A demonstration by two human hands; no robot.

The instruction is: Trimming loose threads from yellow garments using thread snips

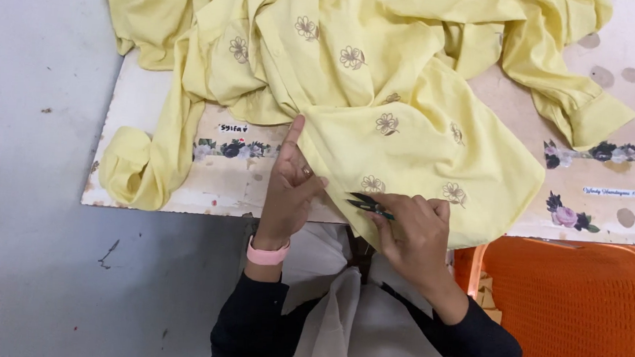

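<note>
A pale board (153, 102) fills the upper middle of the frame, lying over a grey concrete floor (31, 183) that takes up the whole left side and shows small cracks and specks. The board's surface is worn, with round grey stains in the upper right corner and strips of dark and pink floral trim (235, 149) running across it, one in the centre left and another along the right edge. Two small white labels sit on it; their writing is left aside.

Spread over the board, from the upper left to the centre right, lies a light yellow garment (411, 81) with small embroidered flowers. One cuffed sleeve hangs off the board's lower left edge, another reaches toward the upper right.

The left hand (287, 188), with a pink band (266, 255) at the wrist, rests at the centre of the frame; its fingers lie flat and pointed upward, pressing the hem of the garment. Just to its right, the right hand (413, 232) is curled around small dark thread snips (367, 203), whose tips point left at the fabric's edge.

In the lower right corner stands an orange plastic basket (581, 312) with a mesh wall, tucked beside the board.
</note>
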